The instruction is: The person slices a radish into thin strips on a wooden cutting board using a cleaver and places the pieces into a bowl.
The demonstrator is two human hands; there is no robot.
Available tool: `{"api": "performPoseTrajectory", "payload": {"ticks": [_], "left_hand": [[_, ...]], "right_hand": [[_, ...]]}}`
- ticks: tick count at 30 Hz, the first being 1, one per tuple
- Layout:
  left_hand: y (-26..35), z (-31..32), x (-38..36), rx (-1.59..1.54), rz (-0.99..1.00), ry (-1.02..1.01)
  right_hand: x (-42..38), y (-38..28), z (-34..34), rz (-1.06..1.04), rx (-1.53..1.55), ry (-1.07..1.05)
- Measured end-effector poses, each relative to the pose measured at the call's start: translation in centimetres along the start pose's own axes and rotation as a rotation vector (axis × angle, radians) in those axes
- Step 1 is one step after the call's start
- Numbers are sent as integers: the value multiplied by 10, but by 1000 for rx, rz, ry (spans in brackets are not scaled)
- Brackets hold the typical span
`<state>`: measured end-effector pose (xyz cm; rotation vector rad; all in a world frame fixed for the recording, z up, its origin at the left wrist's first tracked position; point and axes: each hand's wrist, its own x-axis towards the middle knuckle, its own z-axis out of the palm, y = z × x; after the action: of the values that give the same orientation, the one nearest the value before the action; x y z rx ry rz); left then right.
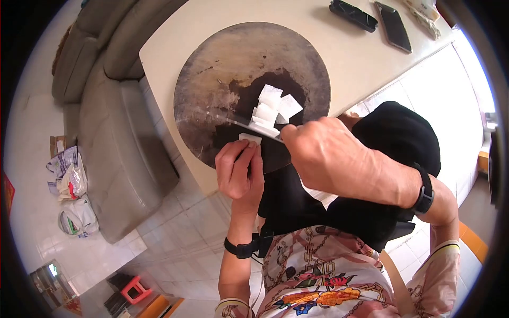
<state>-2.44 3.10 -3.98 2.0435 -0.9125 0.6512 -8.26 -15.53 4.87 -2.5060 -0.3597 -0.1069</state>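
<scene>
Near frame centre, the right hand point(331, 153) has fingers closed around a knife point(238, 124), while the left hand point(238, 169), fingers curled, pinches a white piece point(251, 138), likely steadying it.

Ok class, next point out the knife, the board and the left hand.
Knife point(238, 123): head view, on the blade.
Board point(228, 58): head view, on its bare top.
Left hand point(237, 170): head view, on its middle.

The block-shaped pieces point(266, 113) are white, the round wooden board point(204, 93) mottled grey-brown with a near-black blotch, the flat tabletop point(175, 45) cream, and the pale-pink cloth shirt point(323, 265) printed with brown chains and red, orange and blue motifs.
</scene>
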Motion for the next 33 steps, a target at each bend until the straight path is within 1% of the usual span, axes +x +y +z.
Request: {"api": "performPoseTrajectory", "payload": {"ticks": [2, 5, 6, 9, 13, 15, 18, 22, 25, 27, 30, 32, 33], "left_hand": [[-1, -2, -2, -23, -19, -4], [-1, -4, -4, 34, -27, -30], [-2, -4, -5, 36, -28, -32], [-5, -3, -11, 74, -35, -42], [-6, -4, -14, 97, -37, -47], [-6, -5, -14, 99, -42, -56], [-6, -5, -13, 98, -37, -78], [-2, -4, -9, 75, -59, -56], [-2, -4, -8, 65, -78, -42], [-3, -3, -8, 62, -74, -39], [-3, -1, -7, 11, -70, -13], [-3, -3, -9, -46, -109, -22], [-4, -5, -7, -42, -104, -16]], "right_hand": [[-7, -6, -1, -42, 18, 31], [-15, -17, -12, -107, -24, -52], [-16, -18, -13, -108, -20, -52], [-20, -19, -15, -113, -80, -146], [-23, -18, -15, -114, -74, -136], [-22, -18, -16, -142, -133, -183], [-20, -19, -13, -120, -143, -216], [-11, -21, -12, -98, -102, -245], [-2, -21, -8, -132, -97, -257], [5, -21, -3, -144, -113, -142], [16, -20, 9, -199, -149, -94], [19, -19, 16, -176, -139, -58], [19, -17, 18, -157, -70, -20]]}}
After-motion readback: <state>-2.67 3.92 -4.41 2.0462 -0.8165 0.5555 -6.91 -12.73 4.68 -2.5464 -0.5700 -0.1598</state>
